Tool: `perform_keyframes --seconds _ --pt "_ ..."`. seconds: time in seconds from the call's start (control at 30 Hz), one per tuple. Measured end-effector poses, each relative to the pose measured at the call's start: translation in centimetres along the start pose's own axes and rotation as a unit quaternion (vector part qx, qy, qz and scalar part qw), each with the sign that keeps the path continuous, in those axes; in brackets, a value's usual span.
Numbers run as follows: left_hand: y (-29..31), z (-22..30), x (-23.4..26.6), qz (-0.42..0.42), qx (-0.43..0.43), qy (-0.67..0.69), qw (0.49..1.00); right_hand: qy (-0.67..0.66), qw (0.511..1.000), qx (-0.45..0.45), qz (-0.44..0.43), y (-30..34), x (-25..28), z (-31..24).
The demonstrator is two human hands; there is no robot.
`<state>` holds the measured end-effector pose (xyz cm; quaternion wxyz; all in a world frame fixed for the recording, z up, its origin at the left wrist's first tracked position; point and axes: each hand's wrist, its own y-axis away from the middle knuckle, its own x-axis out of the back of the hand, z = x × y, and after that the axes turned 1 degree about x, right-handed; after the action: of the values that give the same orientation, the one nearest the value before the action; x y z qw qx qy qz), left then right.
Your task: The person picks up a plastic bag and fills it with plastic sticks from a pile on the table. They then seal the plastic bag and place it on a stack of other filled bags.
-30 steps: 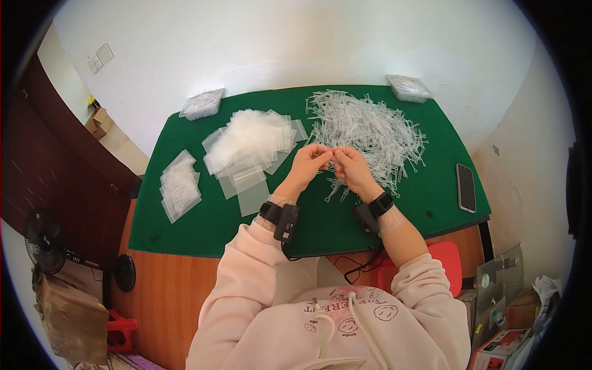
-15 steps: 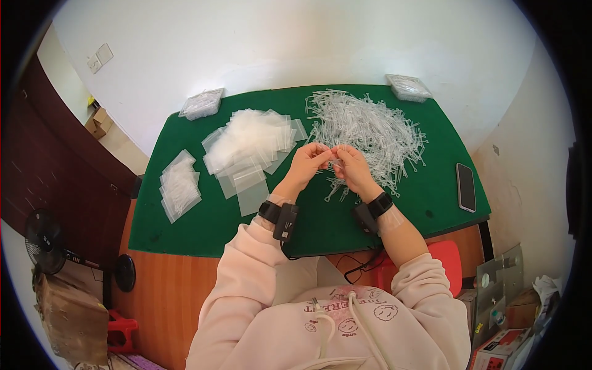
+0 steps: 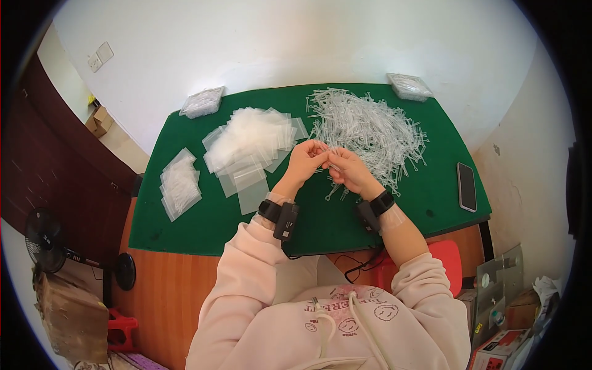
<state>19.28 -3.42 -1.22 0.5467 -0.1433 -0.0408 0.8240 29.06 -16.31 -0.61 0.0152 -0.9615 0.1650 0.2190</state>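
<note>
My left hand (image 3: 304,163) and my right hand (image 3: 351,171) meet above the near-left edge of a large heap of small clear plastic sticks with looped ends (image 3: 370,132). The fingers of both are closed, thumbs close together, around a few of these clear sticks (image 3: 333,163). How many they hold is hidden by the fingers. Left of the hands lies a spread pile of clear zip bags (image 3: 250,139), with some single bags (image 3: 253,196) nearest me. Farther left, several filled bags (image 3: 180,185) overlap in a stack.
The green-covered table (image 3: 197,237) carries clear boxes at its back corners, one left (image 3: 202,103) and one right (image 3: 410,87). A phone (image 3: 466,187) lies near the right edge. Below are a red stool (image 3: 445,268), a black fan (image 3: 44,240) and a cardboard box (image 3: 71,317).
My right hand has turned slightly and its fingers have closed in more, with clear sticks now showing between the hands. The left hand has barely shifted. The piles look the same.
</note>
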Motion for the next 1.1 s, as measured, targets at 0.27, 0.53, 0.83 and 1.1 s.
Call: perform_keyframes --seconds 0.27,0.53,0.83,1.1 --pt "-0.3 0.6 1.8 0.098 0.018 -0.129 0.987 -0.002 1.000 0.004 0.003 -0.2 0.2 0.1" --pt "1.3 1.2 4.3 -0.030 0.058 -0.574 0.816 -0.096 0.990 0.073 0.074 -0.4 1.2 -0.9" --pt "1.6 2.7 4.5 -0.078 0.157 -0.612 0.771 -0.107 0.990 0.070 0.068 -0.6 1.5 -0.4" --pt "2.3 4.4 5.2 -0.111 0.036 -0.337 0.934 -0.142 0.979 0.099 0.107 -0.6 1.5 0.4"
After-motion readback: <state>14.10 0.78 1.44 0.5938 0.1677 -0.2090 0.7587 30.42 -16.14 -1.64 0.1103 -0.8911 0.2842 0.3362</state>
